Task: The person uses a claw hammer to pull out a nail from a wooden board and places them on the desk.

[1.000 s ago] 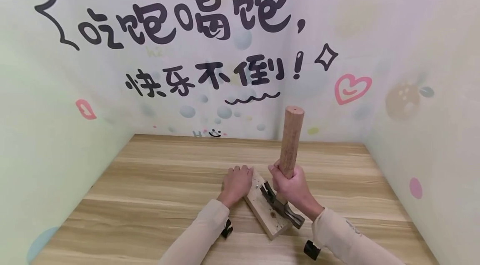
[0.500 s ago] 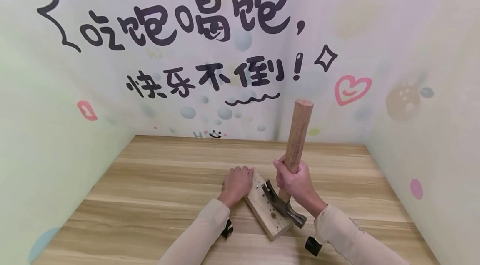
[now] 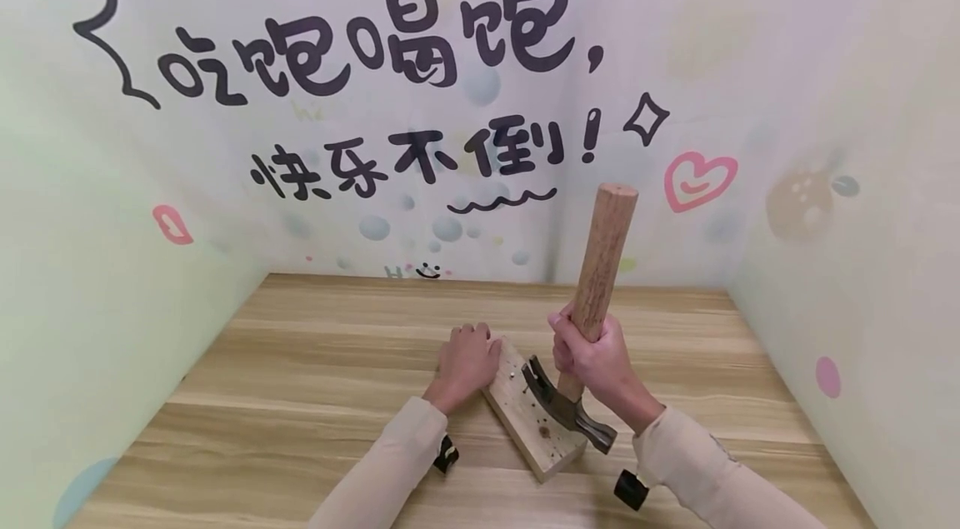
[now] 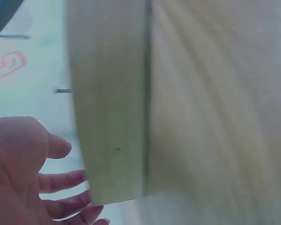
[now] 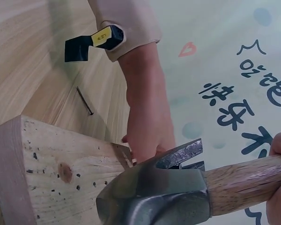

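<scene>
My right hand (image 3: 596, 350) grips the wooden handle (image 3: 606, 258) of a claw hammer, its handle standing up and leaning right. The dark hammer head (image 3: 562, 406) is over a pale wooden block (image 3: 551, 437), claw towards the far left. My left hand (image 3: 467, 366) holds the block's far left end; in the left wrist view its thumb and fingers sit around that end. One nail (image 4: 62, 90) projects from the block's face. Another nail (image 4: 11, 36) shows beside the hammer head, its tip apart from the block. Several dark holes and a knot (image 5: 64, 172) mark the wood.
The block lies slantwise on a wood-grained table (image 3: 322, 346). Past its edge a nail (image 5: 85, 101) shows against the tabletop in the right wrist view. Printed cloth walls (image 3: 337, 237) enclose the back and sides. A black device (image 3: 632, 489) sits at the right cuff.
The hammer has risen and shifted right with my right hand, its handle tilting further right. My left hand stays on the block, and the view shifts slightly.
</scene>
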Available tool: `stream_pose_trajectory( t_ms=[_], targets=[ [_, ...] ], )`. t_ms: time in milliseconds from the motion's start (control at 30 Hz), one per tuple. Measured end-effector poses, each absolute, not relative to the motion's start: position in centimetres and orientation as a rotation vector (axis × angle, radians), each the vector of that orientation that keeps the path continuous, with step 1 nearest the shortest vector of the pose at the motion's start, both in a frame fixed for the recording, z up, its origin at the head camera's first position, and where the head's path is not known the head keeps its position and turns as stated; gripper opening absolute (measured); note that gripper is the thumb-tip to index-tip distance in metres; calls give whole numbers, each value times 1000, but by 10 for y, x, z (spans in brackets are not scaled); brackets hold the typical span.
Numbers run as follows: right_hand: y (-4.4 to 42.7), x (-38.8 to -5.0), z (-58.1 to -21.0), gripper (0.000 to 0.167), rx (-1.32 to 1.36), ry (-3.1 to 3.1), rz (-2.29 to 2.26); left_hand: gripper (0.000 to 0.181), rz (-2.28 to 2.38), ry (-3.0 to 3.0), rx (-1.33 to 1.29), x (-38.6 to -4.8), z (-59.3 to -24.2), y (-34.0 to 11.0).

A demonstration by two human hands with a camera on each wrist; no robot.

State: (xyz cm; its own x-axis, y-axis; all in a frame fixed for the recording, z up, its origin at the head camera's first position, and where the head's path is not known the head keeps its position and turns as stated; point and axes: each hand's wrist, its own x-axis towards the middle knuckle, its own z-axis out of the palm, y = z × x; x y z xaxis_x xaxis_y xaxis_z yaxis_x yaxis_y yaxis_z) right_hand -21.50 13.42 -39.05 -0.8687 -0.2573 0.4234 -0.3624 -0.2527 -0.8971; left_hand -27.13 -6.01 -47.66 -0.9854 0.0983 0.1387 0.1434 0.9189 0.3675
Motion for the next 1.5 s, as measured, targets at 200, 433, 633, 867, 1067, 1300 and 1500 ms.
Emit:
stream_pose_trajectory(
  t_ms=[200, 433, 633, 867, 1067, 1300, 1500],
  targets=[
    [138, -214, -387, 21, 823, -1857, 2316, 28, -636, -2860, -224, -262, -454, -64],
    [141, -215, -384, 22, 873, -1849, 2289, 24, -823, -2825, -358, -251, -440, -67],
    [145, -215, -378, 25, 877, -1882, 2254, 21, -947, -2795, -550, -238, -433, -68],
    [147, -214, -373, 24, 851, -1909, 2271, 20, -1045, -2760, -745, -225, -429, -66],
    [147, -214, -371, 24, 870, -1885, 2286, 23, -1149, -2756, -927, -219, -431, -65],
    [145, -213, -371, 23, 874, -1880, 2302, 17, -1233, -2717, -1045, -216, -432, -62],
    [142, -211, -371, 20, 898, -1865, 2308, 12, -1305, -2685, -1110, -213, -436, -60]
  ],
)
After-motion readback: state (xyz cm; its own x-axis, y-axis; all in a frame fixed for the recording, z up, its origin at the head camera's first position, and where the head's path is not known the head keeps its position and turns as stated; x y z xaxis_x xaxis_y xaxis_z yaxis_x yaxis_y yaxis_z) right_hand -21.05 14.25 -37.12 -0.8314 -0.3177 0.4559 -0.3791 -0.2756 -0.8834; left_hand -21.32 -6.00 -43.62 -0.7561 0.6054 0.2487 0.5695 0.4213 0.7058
